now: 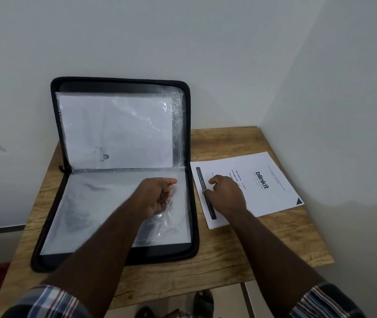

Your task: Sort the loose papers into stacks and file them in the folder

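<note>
A black zip folder (52, 203) lies open on the wooden table (240, 255), its upper half leaning against the wall. A filed white sheet (116, 131) shows through the upper clear sleeve. My left hand (157, 196) hovers over the lower clear sleeve (86, 203), fingers curled and pinching its plastic near the right edge. To the right of the folder lies a loose printed paper (272, 177) with a "blinkit" logo. My right hand (225, 193) rests on this paper's left part, fingers bent on the sheet; whether it grips the sheet is unclear.
White walls close in behind and to the right of the table, forming a corner. The table's front edge is near my body. Dark footwear (203, 299) shows on the floor below the table.
</note>
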